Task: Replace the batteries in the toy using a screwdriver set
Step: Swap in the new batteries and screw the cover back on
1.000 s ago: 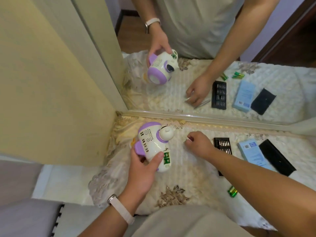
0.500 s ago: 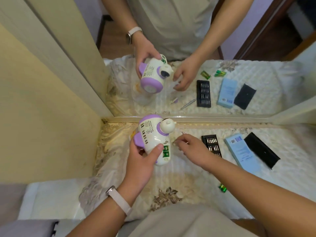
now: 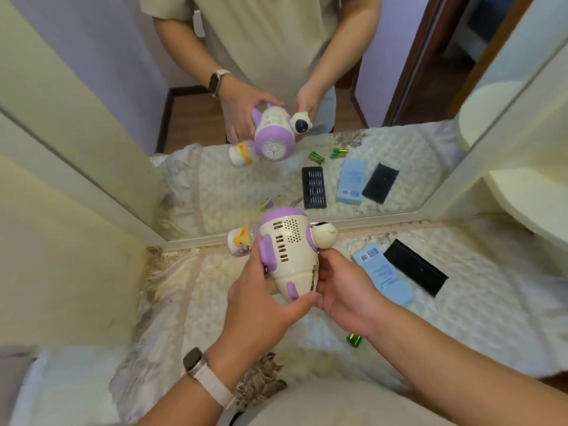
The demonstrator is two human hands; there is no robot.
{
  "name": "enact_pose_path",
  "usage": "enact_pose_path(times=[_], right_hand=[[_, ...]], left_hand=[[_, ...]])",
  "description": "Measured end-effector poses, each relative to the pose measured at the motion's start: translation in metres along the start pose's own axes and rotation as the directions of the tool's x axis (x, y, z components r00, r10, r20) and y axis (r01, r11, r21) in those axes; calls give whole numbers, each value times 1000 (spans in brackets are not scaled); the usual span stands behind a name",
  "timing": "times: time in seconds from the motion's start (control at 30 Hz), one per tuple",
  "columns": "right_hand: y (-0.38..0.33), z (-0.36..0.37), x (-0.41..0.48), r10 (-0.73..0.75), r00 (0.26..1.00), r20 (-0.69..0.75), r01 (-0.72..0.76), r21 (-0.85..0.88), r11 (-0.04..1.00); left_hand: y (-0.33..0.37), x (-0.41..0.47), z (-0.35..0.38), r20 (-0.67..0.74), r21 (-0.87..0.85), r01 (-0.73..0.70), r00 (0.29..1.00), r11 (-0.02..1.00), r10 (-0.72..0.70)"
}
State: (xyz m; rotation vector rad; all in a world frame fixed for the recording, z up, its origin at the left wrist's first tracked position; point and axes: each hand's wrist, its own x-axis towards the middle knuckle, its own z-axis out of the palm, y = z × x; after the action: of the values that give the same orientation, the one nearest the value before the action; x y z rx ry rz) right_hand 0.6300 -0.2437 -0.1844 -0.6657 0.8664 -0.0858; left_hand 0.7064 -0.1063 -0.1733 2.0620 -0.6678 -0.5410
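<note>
- Left hand [image 3: 261, 302]: lower centre of the frame, palm turned inward, fingers curled round the toy's left flank, thumb at its base. Pale-strapped watch [image 3: 196, 362] on the wrist.
- Right hand [image 3: 344, 295]: opposite the left, fingers wrapped on the toy's lower right edge, grasping it.
- Toy [image 3: 287, 253]: centre of the frame, held tilted above the quilted cover [image 3: 476, 302]. Smooth cream plastic shell with slotted and perforated vents, lilac cap and fins, round head toward the upper right.
- Green batteries [image 3: 354, 339]: glossy cylinders lying on the cover, lower right of centre.
- Pale blue box [image 3: 381, 272] and matte black case [image 3: 415, 267]: flat rectangles lying side by side at right.
</note>
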Motion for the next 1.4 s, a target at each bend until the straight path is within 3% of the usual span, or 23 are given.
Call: enact_pose_path(times=[0.13,0.23,0.33,0.43,0.53,0.8,1.07,1.23,1.4], right_hand=[[-11,-28,-12,6,998,68,-11,76,997],[-22,-44,-16,41,991,125,-64,190,980],[-29,-57,-14,52,982,180,-101,275,956],[-33,-67,-12,61,973,225,-135,328,935],[-38,-76,-8,113,971,210,-187,378,907],[-51,-93,-3,166,938,304,-265,322,909],[-44,-93,-4,212,937,277,-288,271,919],[-40,-84,-7,158,948,276,-221,213,952],[-32,-75,-10,12,971,238,-34,90,995]], left_hand=[[31,-1,15,38,191,-94,995,977,89],[54,2,27,51,388,-181,983,904,175],[78,5,40,68,681,-279,945,677,321],[97,3,57,108,835,-335,877,437,468],[107,3,69,128,869,-347,846,352,518],[109,7,72,30,871,-232,904,433,426],[95,0,62,-19,818,-208,922,537,387],[84,-1,56,-2,832,-219,917,509,398],[79,2,50,-25,835,-182,930,519,367]])
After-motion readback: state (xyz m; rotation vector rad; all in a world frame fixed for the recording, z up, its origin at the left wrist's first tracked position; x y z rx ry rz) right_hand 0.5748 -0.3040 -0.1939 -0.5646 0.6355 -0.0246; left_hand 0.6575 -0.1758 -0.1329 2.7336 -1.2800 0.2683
